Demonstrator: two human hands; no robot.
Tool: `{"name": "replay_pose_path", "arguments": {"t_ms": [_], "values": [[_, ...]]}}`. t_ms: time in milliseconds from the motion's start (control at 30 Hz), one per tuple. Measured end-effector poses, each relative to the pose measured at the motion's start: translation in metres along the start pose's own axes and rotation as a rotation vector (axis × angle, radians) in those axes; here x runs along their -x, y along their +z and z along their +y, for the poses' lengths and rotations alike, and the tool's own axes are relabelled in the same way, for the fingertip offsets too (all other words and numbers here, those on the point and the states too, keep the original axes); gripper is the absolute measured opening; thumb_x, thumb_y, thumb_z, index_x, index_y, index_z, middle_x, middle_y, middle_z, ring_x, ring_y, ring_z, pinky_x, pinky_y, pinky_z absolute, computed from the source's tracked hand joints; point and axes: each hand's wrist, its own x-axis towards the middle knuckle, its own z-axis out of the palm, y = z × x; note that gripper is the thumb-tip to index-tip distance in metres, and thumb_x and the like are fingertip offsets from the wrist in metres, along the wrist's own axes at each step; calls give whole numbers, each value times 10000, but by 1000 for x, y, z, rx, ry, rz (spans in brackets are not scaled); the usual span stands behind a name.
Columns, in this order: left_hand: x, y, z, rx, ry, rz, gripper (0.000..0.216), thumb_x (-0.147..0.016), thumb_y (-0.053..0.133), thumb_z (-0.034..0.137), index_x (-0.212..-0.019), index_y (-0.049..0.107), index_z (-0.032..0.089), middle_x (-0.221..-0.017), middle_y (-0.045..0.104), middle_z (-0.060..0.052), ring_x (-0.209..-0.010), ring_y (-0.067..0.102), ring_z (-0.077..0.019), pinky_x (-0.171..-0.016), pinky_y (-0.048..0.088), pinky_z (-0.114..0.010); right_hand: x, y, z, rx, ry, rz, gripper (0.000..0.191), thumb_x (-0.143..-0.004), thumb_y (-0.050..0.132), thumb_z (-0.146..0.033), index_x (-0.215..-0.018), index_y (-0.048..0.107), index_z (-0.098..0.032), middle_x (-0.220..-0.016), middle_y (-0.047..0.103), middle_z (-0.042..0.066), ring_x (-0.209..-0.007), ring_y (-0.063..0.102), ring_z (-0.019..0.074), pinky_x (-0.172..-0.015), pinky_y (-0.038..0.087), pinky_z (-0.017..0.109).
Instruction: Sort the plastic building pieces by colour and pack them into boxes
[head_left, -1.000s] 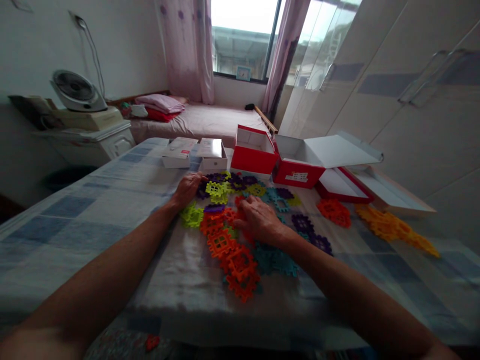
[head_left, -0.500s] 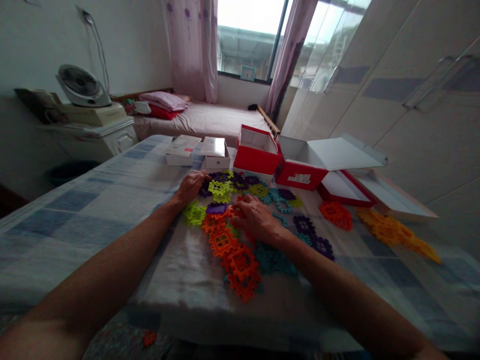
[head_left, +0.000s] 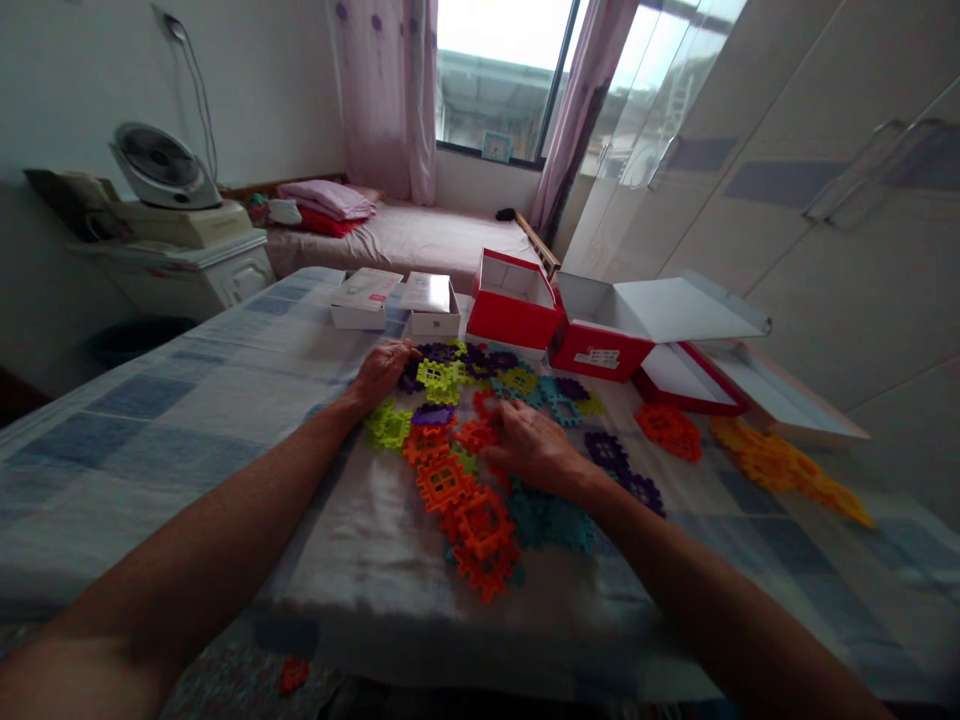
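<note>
Flat plastic building tiles in orange (head_left: pixel 469 510), lime green (head_left: pixel 386 427), purple (head_left: pixel 621 465) and teal (head_left: pixel 553 522) lie spread on a white cloth on the table (head_left: pixel 172 400). My left hand (head_left: pixel 384 371) rests palm down at the pile's left edge, fingers curled over purple and yellow-green tiles (head_left: pixel 435 375). My right hand (head_left: pixel 534 448) lies on the middle of the pile, fingers bent onto an orange tile (head_left: pixel 477 436). Whether either hand actually grips a tile is hidden.
Two open red boxes (head_left: pixel 512 300) (head_left: pixel 600 345) and two white boxes (head_left: pixel 365 298) stand at the table's far side. Separate orange (head_left: pixel 670 430) and yellow-orange (head_left: pixel 787 468) tile heaps lie right. A fan (head_left: pixel 161 170), bed (head_left: pixel 405 235) and wardrobe (head_left: pixel 787 180) surround the table. A red tile (head_left: pixel 292 675) lies below the near edge.
My right hand has slid slightly right and toward me over the orange tiles. The left hand stays at the pile's left edge. The view shifted a little.
</note>
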Motion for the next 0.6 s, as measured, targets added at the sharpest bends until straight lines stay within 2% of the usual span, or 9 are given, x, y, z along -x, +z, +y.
{"name": "replay_pose_path", "arguments": {"t_ms": [100, 233, 467, 600], "values": [[1, 0, 3, 5, 9, 11, 718, -780, 253, 689, -853, 688, 122, -962, 673, -129, -862, 615, -221, -788, 484, -330, -5, 2, -6, 64, 22, -27, 456, -716, 611, -381, -1117, 511, -189, -1034, 565, 115, -893, 551, 225, -704, 387, 296], [2, -1, 5, 11, 19, 28, 701, -778, 267, 685, -831, 686, 127, -938, 670, -126, -853, 610, -226, -799, 479, -348, -9, -1, -6, 25, -6, -87, 462, -729, 586, -380, -1135, 510, -174, -1030, 541, 127, -850, 550, 214, -703, 395, 298], [2, -1, 7, 8, 2, 19, 716, -763, 261, 704, -819, 684, 129, -929, 666, -119, -852, 609, -215, -805, 479, -335, -10, 10, 6, -135, -55, 66, 492, -650, 664, -296, -1097, 498, -176, -1071, 468, 91, -849, 518, 175, -736, 402, 278], [2, -2, 8, 12, 0, 18, 699, -771, 271, 695, -822, 685, 134, -940, 665, -119, -869, 607, -223, -803, 480, -338, -7, 4, 8, -248, -106, 30, 434, -672, 655, -342, -1044, 502, -180, -1007, 517, 57, -863, 505, 170, -740, 393, 268]]}}
